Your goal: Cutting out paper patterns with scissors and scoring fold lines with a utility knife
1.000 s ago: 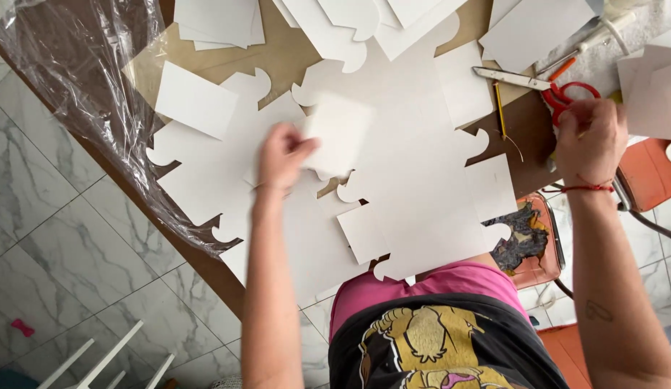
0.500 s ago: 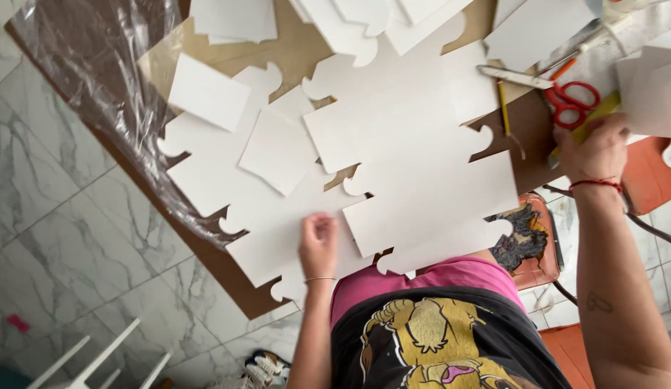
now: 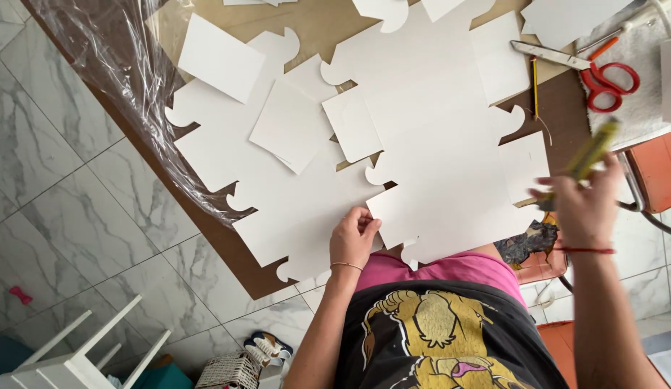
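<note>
Large white card cut-outs with curved tabs (image 3: 429,144) lie spread over a brown board (image 3: 559,108). My left hand (image 3: 353,238) rests at the near edge of the card sheets, fingers curled and touching the edge of a white sheet (image 3: 292,216). My right hand (image 3: 580,205) is lifted at the right and holds a yellow-green utility knife (image 3: 593,150), blurred by motion. A square white card piece (image 3: 292,126) lies on top of the left sheet.
Red-handled scissors (image 3: 595,75) and a pencil (image 3: 535,79) lie at the far right. Crumpled clear plastic (image 3: 126,79) hangs off the board's left side. An orange stool (image 3: 660,169) stands right. Below lie marble floor tiles, a white stool (image 3: 76,356) and a woven basket (image 3: 231,371).
My right hand left the scissors area and now holds the knife lifted. My left hand drew back from the middle of the sheets to their near edge.
</note>
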